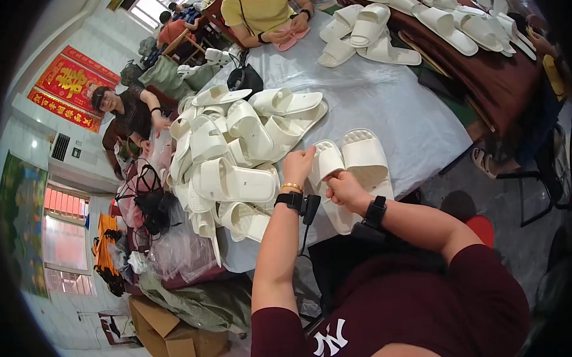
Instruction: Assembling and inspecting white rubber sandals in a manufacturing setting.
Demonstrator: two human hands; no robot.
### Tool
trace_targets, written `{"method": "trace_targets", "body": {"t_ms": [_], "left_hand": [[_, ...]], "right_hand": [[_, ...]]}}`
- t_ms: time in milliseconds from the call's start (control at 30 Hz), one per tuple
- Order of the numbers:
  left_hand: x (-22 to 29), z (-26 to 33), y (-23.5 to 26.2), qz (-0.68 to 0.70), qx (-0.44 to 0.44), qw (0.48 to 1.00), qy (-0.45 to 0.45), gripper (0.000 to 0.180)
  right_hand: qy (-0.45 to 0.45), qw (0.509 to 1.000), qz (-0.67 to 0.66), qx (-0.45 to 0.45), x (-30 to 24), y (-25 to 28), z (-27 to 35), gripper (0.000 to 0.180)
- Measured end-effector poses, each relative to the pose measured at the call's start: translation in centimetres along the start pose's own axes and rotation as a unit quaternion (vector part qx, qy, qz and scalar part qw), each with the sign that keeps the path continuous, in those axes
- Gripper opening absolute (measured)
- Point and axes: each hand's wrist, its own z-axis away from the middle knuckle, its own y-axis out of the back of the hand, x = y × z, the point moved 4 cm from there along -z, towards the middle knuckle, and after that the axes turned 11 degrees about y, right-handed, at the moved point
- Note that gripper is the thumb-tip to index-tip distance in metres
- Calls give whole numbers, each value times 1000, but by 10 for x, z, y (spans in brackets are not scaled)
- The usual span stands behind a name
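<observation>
A pair of white slippers lies side by side at the near edge of the table, toes pointing away from me. My left hand (299,167) is closed at the left side of the strap of the left slipper (327,157). Fingers curled, my right hand (347,190) grips the near edge of that same strap. What the fingertips pinch is partly hidden. Touching its right side is the other slipper (364,152), which neither hand holds. A big heap of white slippers (235,180) rises just left of my left hand. Both my wrists carry black bands with small devices.
Plastic sheeting covers the table (410,114). More white slippers sit at the far side (363,34) and on a brown-covered surface (441,29). A person in yellow (261,19) handles a pink piece across from me; another person (132,111) sits at left. A cardboard box (172,333) stands lower left.
</observation>
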Motion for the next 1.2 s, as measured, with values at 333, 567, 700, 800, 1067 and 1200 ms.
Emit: {"method": "trace_targets", "body": {"t_ms": [333,567,700,800,1067,1200], "left_hand": [[2,-1,-11,158,18,987,23,35],[-22,-11,-11,328,2,945,14,20],[-15,-5,-13,382,-23,924,-7,18],[-17,-4,-12,436,-48,898,34,18],[-15,-7,7,527,7,850,22,4],[-1,-3,13,512,56,857,-25,12]], "right_hand": [[22,999,43,5,-9,3,11,24],[56,984,156,-69,-29,46,69,23],[46,973,218,-52,-53,71,98,23],[68,950,298,-63,-67,74,111,22],[461,566,678,80,-95,85,131,15],[427,560,704,91,-99,80,129,14]]}}
